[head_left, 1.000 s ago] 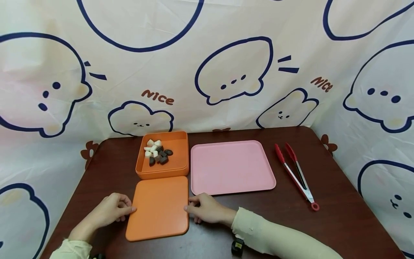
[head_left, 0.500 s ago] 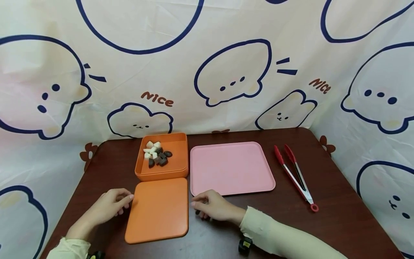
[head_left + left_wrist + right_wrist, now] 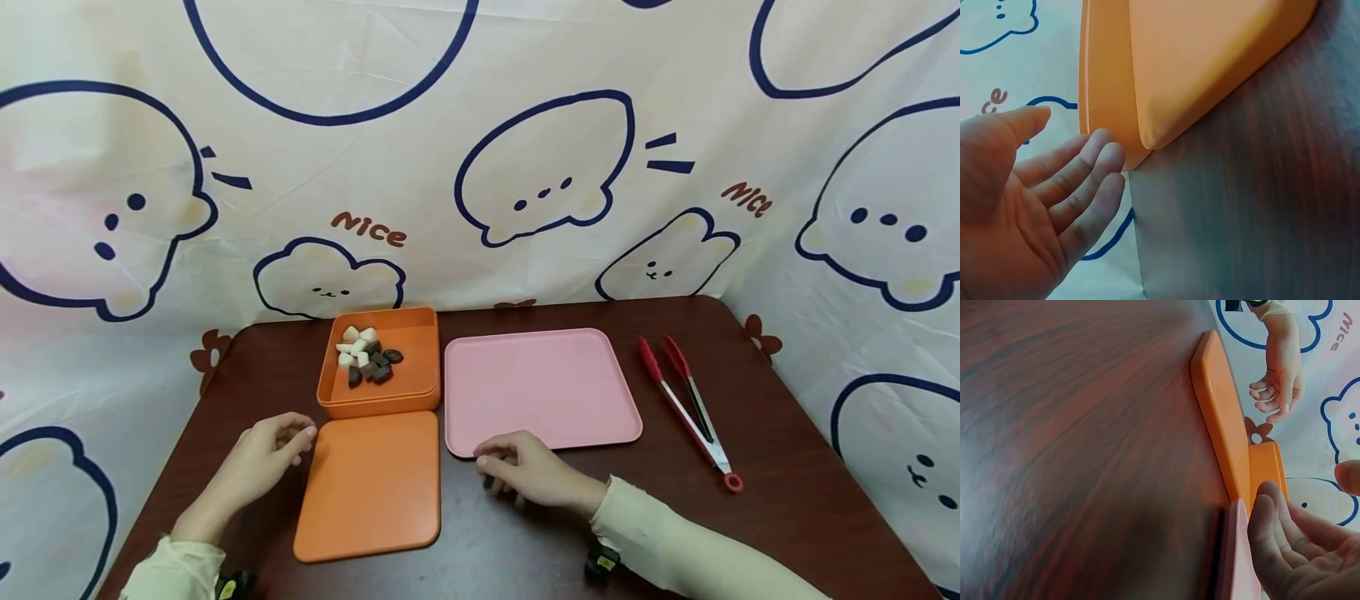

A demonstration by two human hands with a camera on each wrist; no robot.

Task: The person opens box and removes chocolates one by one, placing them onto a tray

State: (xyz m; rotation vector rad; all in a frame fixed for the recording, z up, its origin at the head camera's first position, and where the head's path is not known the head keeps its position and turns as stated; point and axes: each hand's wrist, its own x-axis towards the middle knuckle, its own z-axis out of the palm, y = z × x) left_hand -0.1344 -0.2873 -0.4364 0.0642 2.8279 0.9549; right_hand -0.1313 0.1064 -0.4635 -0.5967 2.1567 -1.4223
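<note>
An orange lid (image 3: 367, 487) lies flat on the dark wooden table, just in front of an orange box (image 3: 416, 354). Inside the box, at its left, several white pieces (image 3: 351, 350) and dark brown pieces (image 3: 378, 367) sit in a heap. My left hand (image 3: 262, 458) hovers by the lid's upper left corner, fingers relaxed and holding nothing; the left wrist view shows the palm bare. Beyond the lid's right side, my right hand (image 3: 536, 475) is loosely bent, with its fingertips near the front edge of the pink tray (image 3: 540, 387). Nothing is in its grasp.
Red-handled metal tongs (image 3: 690, 412) lie spread on the table (image 3: 495, 550) to the right of the pink tray. A white curtain (image 3: 420, 167) with blue animal drawings hangs behind and at both sides of the table.
Both hands have let go of the lid's side edges. The right hand has moved right, away from the lid; the left has shifted slightly up towards the box. The lid stays where it was.
</note>
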